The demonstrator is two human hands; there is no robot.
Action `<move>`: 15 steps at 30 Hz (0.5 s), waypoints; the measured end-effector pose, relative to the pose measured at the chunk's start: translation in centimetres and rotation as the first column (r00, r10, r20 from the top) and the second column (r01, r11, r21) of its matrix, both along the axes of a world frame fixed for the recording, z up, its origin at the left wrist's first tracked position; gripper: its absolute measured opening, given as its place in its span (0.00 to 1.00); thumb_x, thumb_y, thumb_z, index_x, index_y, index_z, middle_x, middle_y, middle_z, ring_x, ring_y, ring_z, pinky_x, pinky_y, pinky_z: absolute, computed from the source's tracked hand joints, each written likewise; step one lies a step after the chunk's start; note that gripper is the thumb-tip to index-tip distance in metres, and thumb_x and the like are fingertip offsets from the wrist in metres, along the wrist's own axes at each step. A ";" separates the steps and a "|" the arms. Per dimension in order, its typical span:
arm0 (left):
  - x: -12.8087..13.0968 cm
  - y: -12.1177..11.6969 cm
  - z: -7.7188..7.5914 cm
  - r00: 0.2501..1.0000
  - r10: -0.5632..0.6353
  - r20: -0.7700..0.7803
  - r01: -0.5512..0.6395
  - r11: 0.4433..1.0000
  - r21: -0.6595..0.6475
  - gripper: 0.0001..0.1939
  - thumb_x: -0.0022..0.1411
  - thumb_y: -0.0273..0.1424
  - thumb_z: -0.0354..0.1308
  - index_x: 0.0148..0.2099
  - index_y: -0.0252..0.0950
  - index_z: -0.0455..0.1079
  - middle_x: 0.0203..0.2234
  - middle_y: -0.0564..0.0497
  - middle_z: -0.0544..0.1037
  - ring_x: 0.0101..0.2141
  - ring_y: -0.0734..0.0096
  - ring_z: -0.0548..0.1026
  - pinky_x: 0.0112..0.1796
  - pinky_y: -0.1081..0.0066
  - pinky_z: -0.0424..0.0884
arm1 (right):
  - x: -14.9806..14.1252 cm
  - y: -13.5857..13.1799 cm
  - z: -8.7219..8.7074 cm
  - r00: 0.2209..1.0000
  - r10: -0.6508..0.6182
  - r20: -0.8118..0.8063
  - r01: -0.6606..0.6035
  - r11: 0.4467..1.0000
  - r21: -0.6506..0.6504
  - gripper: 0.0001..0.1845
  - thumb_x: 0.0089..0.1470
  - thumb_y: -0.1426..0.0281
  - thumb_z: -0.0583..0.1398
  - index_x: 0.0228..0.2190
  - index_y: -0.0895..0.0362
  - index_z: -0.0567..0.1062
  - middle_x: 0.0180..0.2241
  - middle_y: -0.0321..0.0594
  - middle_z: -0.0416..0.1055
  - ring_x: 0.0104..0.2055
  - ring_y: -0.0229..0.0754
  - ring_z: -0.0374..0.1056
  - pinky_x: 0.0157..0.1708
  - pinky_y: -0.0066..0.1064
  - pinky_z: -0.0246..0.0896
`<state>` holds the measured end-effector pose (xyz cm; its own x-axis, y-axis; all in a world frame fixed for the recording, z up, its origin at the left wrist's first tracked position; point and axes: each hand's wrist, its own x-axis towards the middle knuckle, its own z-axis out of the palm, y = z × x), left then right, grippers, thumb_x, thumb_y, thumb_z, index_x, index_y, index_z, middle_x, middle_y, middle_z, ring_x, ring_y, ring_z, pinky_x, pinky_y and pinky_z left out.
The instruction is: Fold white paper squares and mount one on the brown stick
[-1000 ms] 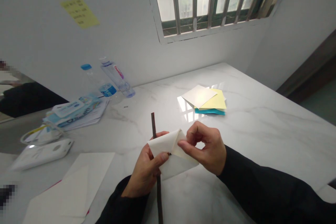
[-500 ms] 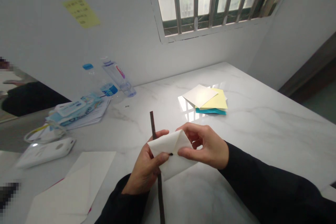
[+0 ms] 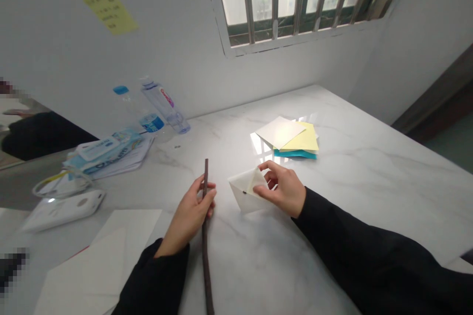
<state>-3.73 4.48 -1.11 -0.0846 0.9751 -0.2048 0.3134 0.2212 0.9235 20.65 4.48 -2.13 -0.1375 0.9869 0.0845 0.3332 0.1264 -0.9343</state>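
Over the middle of the table, my right hand (image 3: 283, 187) pinches a small white folded paper envelope (image 3: 251, 202) by its right side. The envelope has a pointed flap and a small dark mark near the flap's edge. To its left, apart from it, my left hand (image 3: 194, 206) is closed on a long, thin dark brown strip (image 3: 206, 261). One short end of the strip sticks up above the fingers, and the rest runs down past the bottom of the view. The strip's material is hard to tell.
White sheets (image 3: 99, 261) lie at the front left. Behind them are a white phone-like device (image 3: 66, 211), a cable, a blue packet (image 3: 107, 152) on papers and two plastic bottles (image 3: 166, 103). Coloured paper squares (image 3: 295, 140) lie toward the window. Part of another person (image 3: 40, 133) shows at far left.
My left hand has let go of the envelope and moved left, keeping the brown strip. My right hand has drawn the envelope slightly up and away from it.
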 end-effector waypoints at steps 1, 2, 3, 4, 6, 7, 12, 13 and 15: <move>-0.3 0.3 -0.4 0.995 0.000 -0.100 0.003 1.000 0.028 0.35 0.58 0.39 0.65 0.65 0.35 0.63 0.49 0.43 0.74 0.24 0.76 0.72 0.24 0.73 0.71 | -0.1 0.1 -0.3 1.000 -0.006 0.020 0.006 1.000 0.004 0.17 0.46 0.70 0.67 0.40 0.54 0.73 0.25 0.29 0.73 0.24 0.35 0.66 0.27 0.27 0.61; -0.4 0.4 -0.7 0.982 0.002 -0.190 0.011 0.998 0.066 0.36 0.58 0.39 0.65 0.66 0.35 0.62 0.51 0.42 0.74 0.26 0.72 0.75 0.29 0.69 0.74 | -0.2 0.0 -0.4 0.999 -0.011 0.032 0.011 1.000 0.009 0.17 0.47 0.70 0.66 0.40 0.54 0.73 0.26 0.30 0.74 0.24 0.35 0.67 0.27 0.27 0.61; -0.4 0.4 -0.8 0.963 0.007 -0.269 0.027 0.992 0.121 0.36 0.58 0.40 0.65 0.66 0.35 0.63 0.53 0.41 0.74 0.31 0.67 0.78 0.36 0.65 0.76 | -0.2 0.0 -0.5 0.999 -0.012 0.036 0.012 1.000 0.012 0.16 0.47 0.70 0.66 0.40 0.54 0.73 0.26 0.30 0.74 0.24 0.35 0.67 0.28 0.27 0.61; -0.2 0.3 -0.8 0.943 0.015 -0.334 0.051 0.980 0.191 0.35 0.59 0.40 0.65 0.66 0.36 0.65 0.55 0.40 0.74 0.39 0.59 0.79 0.44 0.60 0.76 | -0.3 -0.1 -0.5 0.999 -0.014 0.032 0.014 1.000 0.012 0.16 0.47 0.70 0.66 0.40 0.54 0.73 0.26 0.30 0.74 0.24 0.35 0.67 0.28 0.28 0.61; 0.5 -0.3 -0.2 0.914 0.025 -0.406 0.118 0.939 0.323 0.30 0.60 0.41 0.64 0.62 0.37 0.70 0.59 0.40 0.72 0.56 0.49 0.72 0.58 0.53 0.67 | -0.4 -0.3 -0.3 1.000 -0.018 0.009 0.018 1.000 0.012 0.15 0.48 0.70 0.66 0.40 0.54 0.74 0.27 0.30 0.75 0.24 0.35 0.68 0.28 0.28 0.62; 1.0 -0.8 0.2 0.917 0.013 -0.399 0.143 0.922 0.359 0.28 0.61 0.41 0.63 0.61 0.38 0.71 0.60 0.41 0.72 0.61 0.48 0.68 0.62 0.52 0.61 | -0.4 -0.4 -0.2 1.000 -0.019 -0.005 0.019 1.000 0.011 0.14 0.49 0.70 0.66 0.39 0.54 0.74 0.27 0.31 0.75 0.25 0.36 0.68 0.28 0.28 0.62; 3.6 -2.5 1.6 0.978 -0.152 0.144 0.141 0.986 0.088 0.36 0.62 0.42 0.66 0.68 0.39 0.62 0.56 0.41 0.76 0.54 0.54 0.76 0.55 0.58 0.70 | -0.4 -0.7 0.2 0.999 0.000 -0.051 0.000 1.000 -0.013 0.09 0.51 0.69 0.66 0.36 0.55 0.76 0.28 0.35 0.76 0.30 0.39 0.71 0.29 0.27 0.61; 3.9 -2.7 1.6 0.956 -0.144 0.257 0.143 0.989 0.023 0.38 0.61 0.42 0.67 0.69 0.39 0.60 0.55 0.41 0.77 0.52 0.55 0.77 0.53 0.61 0.72 | -0.4 -0.7 0.3 0.998 0.003 -0.055 -0.004 1.000 -0.018 0.09 0.51 0.68 0.66 0.36 0.55 0.76 0.28 0.35 0.76 0.31 0.39 0.71 0.28 0.27 0.61; 4.2 -2.9 1.4 0.909 -0.096 0.406 0.133 0.989 -0.063 0.40 0.60 0.40 0.68 0.70 0.40 0.58 0.53 0.41 0.79 0.49 0.58 0.78 0.49 0.65 0.74 | -0.5 -0.9 0.4 0.998 0.011 -0.064 -0.013 0.999 -0.029 0.08 0.52 0.67 0.66 0.35 0.56 0.77 0.29 0.36 0.76 0.32 0.40 0.71 0.28 0.27 0.60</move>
<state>0.51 1.59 0.34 0.1342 0.9498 -0.2827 -0.0514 0.2916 0.9552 20.20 3.63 -1.69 -0.1448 0.9874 0.0642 0.2715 0.1020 -0.9570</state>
